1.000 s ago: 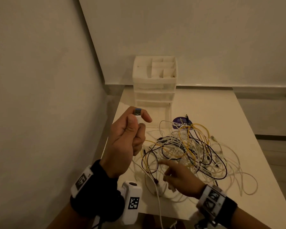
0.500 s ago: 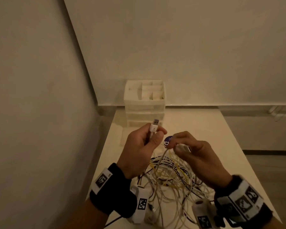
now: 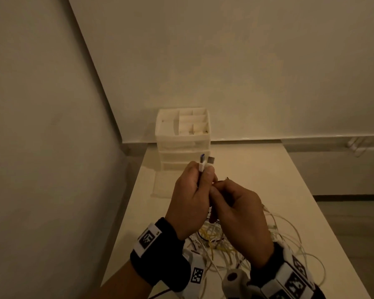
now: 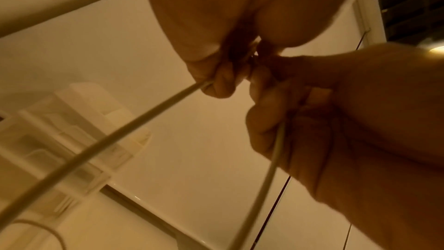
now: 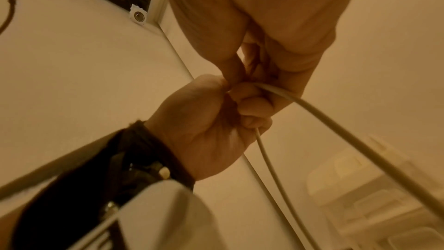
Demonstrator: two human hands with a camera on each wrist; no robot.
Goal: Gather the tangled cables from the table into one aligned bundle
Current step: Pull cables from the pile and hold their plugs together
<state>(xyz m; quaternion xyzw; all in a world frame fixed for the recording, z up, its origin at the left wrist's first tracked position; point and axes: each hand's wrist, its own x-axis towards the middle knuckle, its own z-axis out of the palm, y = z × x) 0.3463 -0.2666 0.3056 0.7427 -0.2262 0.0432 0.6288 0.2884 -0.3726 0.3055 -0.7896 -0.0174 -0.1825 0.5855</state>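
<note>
My left hand (image 3: 203, 175) is raised over the white table (image 3: 257, 169) and grips two white cable ends, with their USB plugs (image 3: 206, 161) sticking up side by side above its fingers. My right hand (image 3: 219, 190) presses against it from the right, fingers curled round a white cable (image 4: 271, 159) that runs down from the fist. A second white cable (image 4: 120, 130) hangs from my left hand (image 4: 216, 75). In the right wrist view both fists (image 5: 240, 90) meet, each with a cable trailing down. The tangle of white, yellow and black cables (image 3: 222, 244) lies beneath my wrists, partly hidden.
A white drawer organizer (image 3: 183, 134) with open top compartments stands at the table's back left. A wall runs close along the table's left side, another behind it. Loose white cable loops (image 3: 298, 244) spread toward the table's right edge.
My right hand left the tangle, lifted a cable end and brought it to my left hand. A second plug now stands beside the first. Both hands rose and closed together.
</note>
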